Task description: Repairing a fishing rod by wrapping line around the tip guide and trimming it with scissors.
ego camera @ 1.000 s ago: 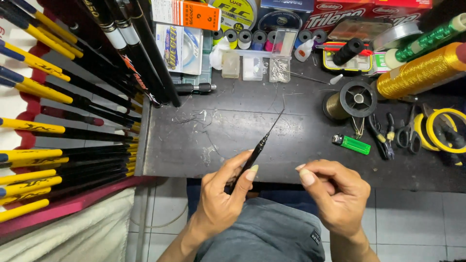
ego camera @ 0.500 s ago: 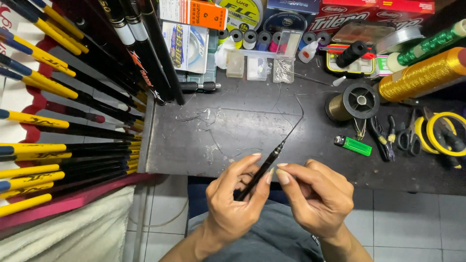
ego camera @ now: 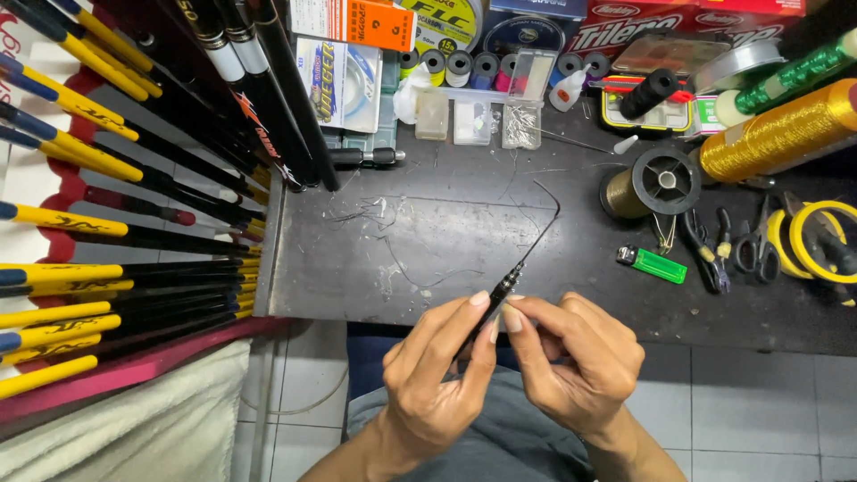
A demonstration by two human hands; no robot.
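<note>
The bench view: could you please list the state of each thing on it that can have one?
Rod tip: held by both hands, thin end curling above the bench.
Left hand: pinching the rod tip.
Right hand: fingertips on the rod tip.
Lighter: lying flat, unlit.
Wire spool: on its side, wound.
Scissors: lying shut.
Gold thread cone: lying down.

The right hand (ego camera: 576, 366) has closed in, pinching the rod tip (ego camera: 511, 278).

Along the far edge of the dark worktable we see a flat orange cardboard box (ego camera: 350, 20) beside a clear-fronted blue and white line packet (ego camera: 337, 82). Farther right stand a round yellow-labelled spool pack (ego camera: 444, 20) and a long red carton (ego camera: 625, 27).
</note>
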